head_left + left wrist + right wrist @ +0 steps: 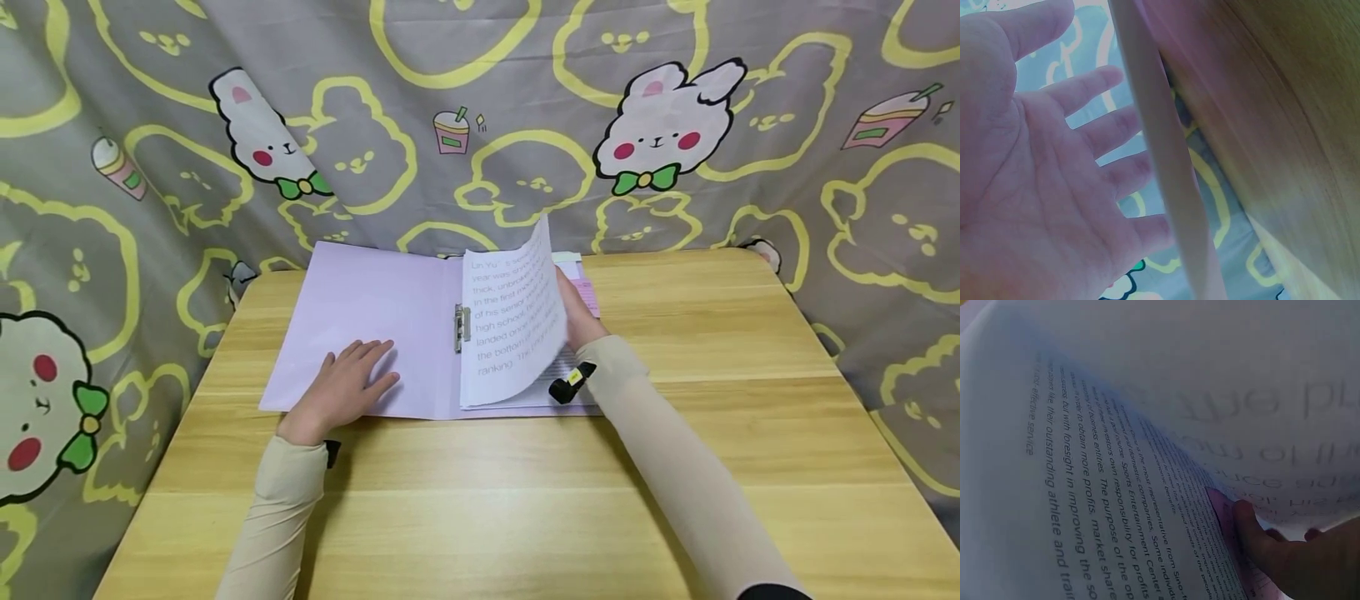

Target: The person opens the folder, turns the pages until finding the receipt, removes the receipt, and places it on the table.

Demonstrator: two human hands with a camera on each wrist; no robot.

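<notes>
A light purple folder (438,400) lies open on the wooden table, a metal clip (460,327) along its spine. Under the clip sits a stack of printed sheets, and the top sheet (513,321) is raised in a curl at its right side. My left hand (341,387) is palm down over the left cover with fingers spread; its palm (1054,181) shows in the left wrist view. Behind the raised sheet's right edge is my right hand (577,312), fingers mostly hidden. Its thumb (1247,519) appears beneath that sheet, near a pink paper; I cannot tell whether it pinches anything.
The wooden table (480,508) extends in front of the folder and to both sides. A grey patterned curtain (517,108) hangs behind and along the sides. Below the raised sheet a page of small print (1116,506) shows, with pink paper (588,292) at the stack's right.
</notes>
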